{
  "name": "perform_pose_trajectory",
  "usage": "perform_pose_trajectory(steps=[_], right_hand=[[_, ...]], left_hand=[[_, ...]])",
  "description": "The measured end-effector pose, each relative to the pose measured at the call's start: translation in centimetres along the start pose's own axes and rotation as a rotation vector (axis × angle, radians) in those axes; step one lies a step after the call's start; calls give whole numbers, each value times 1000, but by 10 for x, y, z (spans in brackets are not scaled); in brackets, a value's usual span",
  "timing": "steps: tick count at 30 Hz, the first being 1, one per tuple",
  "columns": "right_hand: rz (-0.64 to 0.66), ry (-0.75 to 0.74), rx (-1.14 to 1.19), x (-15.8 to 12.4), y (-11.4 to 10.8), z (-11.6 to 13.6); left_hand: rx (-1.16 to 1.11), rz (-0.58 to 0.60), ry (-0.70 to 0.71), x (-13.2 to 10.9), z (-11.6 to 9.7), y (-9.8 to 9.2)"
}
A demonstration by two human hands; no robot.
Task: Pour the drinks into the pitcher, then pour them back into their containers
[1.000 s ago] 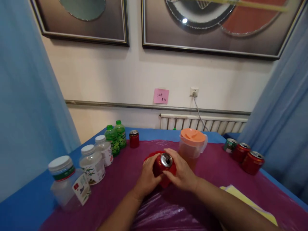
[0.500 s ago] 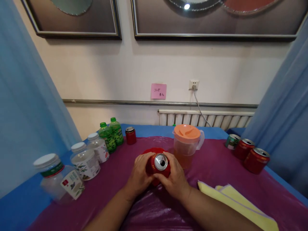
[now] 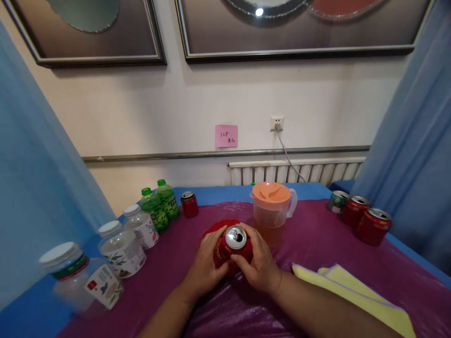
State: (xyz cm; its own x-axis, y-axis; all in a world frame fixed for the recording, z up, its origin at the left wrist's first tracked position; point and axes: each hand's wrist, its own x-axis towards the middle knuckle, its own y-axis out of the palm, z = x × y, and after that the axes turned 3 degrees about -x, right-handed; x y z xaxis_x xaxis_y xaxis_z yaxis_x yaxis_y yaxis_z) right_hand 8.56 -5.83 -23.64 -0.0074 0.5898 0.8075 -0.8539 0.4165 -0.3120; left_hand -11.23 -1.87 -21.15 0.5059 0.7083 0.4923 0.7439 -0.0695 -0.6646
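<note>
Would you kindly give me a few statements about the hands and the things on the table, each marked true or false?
1. The left hand and right hand grasp a red can between them. True.
2. The red can's top is sealed. False: a dark opening shows in it.
3. The lid of the pitcher is blue. False: it is orange.
4. The yellow cloth lies left of both hands. False: it lies to their right, by the right forearm.
5. The pink note is on the wall, left of the socket. True.
</note>
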Motion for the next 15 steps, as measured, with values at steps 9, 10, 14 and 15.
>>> perform_pose_trajectory(steps=[9, 10, 14, 15], right_hand=[[38, -23, -53, -1, 1, 4], [17, -16, -66, -1, 2, 4], [-27, -7, -62, -2, 4, 4], [-29, -5, -56, -2, 4, 3]], left_hand=[[-24, -73, -160, 7, 5, -1], [-19, -106, -196, 7, 7, -1], [-13, -189, -334, 9, 12, -3], [-24, -194, -359, 10, 13, -4]])
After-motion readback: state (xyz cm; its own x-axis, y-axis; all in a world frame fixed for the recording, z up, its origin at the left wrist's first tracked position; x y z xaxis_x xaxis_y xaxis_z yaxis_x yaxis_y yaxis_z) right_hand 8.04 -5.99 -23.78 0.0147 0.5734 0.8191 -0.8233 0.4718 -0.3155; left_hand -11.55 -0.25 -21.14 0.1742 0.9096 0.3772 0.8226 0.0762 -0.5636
